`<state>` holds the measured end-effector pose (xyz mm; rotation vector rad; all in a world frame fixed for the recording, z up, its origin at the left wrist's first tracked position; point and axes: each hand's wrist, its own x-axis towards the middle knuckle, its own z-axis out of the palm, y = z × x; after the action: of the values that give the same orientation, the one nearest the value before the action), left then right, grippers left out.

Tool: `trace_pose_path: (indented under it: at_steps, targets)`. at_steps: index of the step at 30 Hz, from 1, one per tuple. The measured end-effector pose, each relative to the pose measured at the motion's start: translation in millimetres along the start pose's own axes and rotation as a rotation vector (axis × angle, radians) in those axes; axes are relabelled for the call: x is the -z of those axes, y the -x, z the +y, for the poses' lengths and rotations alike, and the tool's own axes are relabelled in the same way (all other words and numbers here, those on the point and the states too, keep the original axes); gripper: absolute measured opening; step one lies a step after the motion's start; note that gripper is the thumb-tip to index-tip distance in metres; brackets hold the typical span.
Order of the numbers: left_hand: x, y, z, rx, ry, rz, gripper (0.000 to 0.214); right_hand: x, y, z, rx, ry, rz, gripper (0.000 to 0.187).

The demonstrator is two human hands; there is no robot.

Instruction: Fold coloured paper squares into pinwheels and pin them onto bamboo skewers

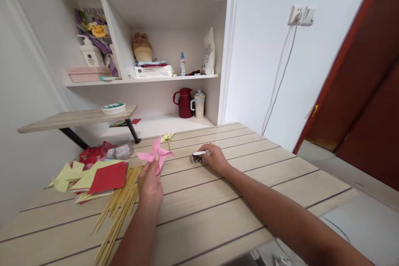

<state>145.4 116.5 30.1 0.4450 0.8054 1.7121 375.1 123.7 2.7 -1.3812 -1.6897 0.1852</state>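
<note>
My left hand (150, 185) is closed on a pink paper pinwheel (155, 154), thumb at its middle. To the right, my right hand (215, 158) rests low over the tabletop, fingers bent around the edge of a small clear box (197, 159) with a white top edge and dark little contents, too small to make out. Behind the pink pinwheel lies a pale yellow pinwheel (167, 136) on a thin stick. Left of my left hand are a bundle of thin wooden sticks (116, 208) and a stack of coloured paper squares topped by a red sheet (109, 177).
Red paper pieces (95, 153) and a clear plastic packet (121, 151) lie at the back left, under a small raised stand (75, 119). Shelves behind hold a dark red jug (185, 104) and a cream cup (199, 104). A cord (282, 72) hangs down the wall.
</note>
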Motion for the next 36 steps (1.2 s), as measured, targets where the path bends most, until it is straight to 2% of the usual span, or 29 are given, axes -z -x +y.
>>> trace_pose_path:
  at_steps: [13, 23, 29, 36]
  targets:
    - [3.2, -3, -3, 0.023, -0.016, -0.004, 0.017, -5, 1, -1, 0.068, 0.049, -0.021, 0.021]
    - [5.7, -6, -5, 0.039, -0.018, -0.042, 0.015, -7, 0, 1, 0.051, 0.012, -0.038, 0.016]
    - [5.0, -5, -7, 0.05, -0.026, -0.051, 0.015, -11, -7, 6, -0.059, -0.082, -0.027, 0.012]
    - [6.0, -6, -9, 0.111, -0.059, -0.102, 0.016, -17, -36, 36, -0.314, -0.236, -0.012, 0.019]
